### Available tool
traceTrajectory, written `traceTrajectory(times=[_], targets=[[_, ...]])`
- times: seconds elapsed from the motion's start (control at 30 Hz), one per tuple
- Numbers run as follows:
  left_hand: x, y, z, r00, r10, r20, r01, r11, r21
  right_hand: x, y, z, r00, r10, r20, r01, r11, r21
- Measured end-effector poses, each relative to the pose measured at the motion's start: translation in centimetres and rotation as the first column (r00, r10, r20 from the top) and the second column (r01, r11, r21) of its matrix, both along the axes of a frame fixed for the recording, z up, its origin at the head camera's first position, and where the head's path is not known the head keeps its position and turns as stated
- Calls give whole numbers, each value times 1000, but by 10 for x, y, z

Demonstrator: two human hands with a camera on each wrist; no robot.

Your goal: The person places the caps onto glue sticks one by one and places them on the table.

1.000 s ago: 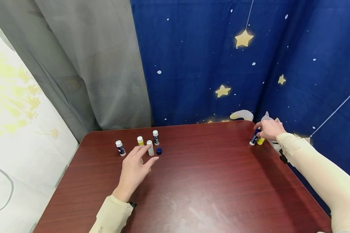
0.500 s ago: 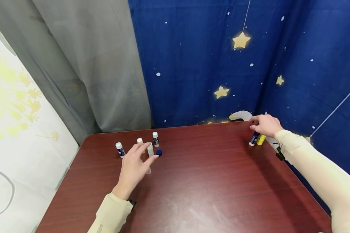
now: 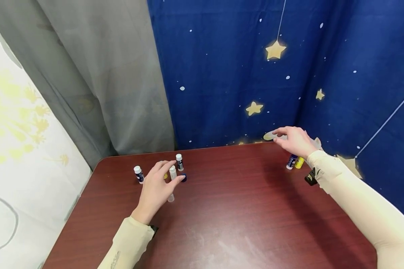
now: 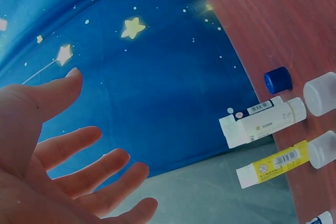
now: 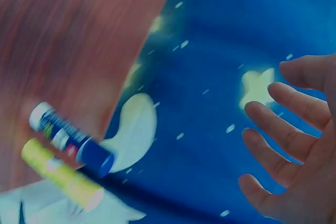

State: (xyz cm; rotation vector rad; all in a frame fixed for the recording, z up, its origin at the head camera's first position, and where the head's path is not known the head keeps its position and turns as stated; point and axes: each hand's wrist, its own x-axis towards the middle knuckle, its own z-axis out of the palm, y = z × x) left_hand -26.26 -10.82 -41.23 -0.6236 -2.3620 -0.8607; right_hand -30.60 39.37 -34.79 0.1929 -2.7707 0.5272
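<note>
My left hand [image 3: 156, 188] hovers over the table's left part, thumb and fingers spread with nothing between them. Just beyond it stand a white glue stick [image 3: 173, 172], a dark glue stick with a white top [image 3: 179, 162] and a yellow glue stick [image 4: 275, 162], which the fingers mostly hide in the head view. A loose blue cap [image 4: 278, 80] and two translucent caps [image 4: 321, 94] lie nearby. At the far right corner, my right hand [image 3: 294, 141] is in the air, fingers apart and holding nothing. Below it a dark blue glue stick [image 5: 65, 137] stands beside another yellow glue stick [image 5: 60, 174].
Another dark blue glue stick with a white top [image 3: 139, 175] stands left of the left hand. The reddish-brown table [image 3: 229, 201] ends at a grey curtain [image 3: 134, 93] and a blue star-patterned curtain [image 3: 222, 74]. A pale patterned cloth [image 3: 27, 168] hangs along the left.
My right hand has let go of the dark blue glue stick and risen up and left from the pair. The left hand has barely moved.
</note>
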Motion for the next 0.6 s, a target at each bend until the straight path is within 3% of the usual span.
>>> traceTrajectory(times=[0.27,0.43,0.6], targets=[[1,-1,6,1000,-5,11,5,1000,-2,11,-49,13,989,94,-110,-91,995,28],[3,-3,8,1000,-6,6,6,1000,-3,23,-82,16,962,184,-201,-170,982,85],[4,-3,10,1000,-5,0,5,1000,-4,40,-110,18,941,264,-209,-250,964,94]])
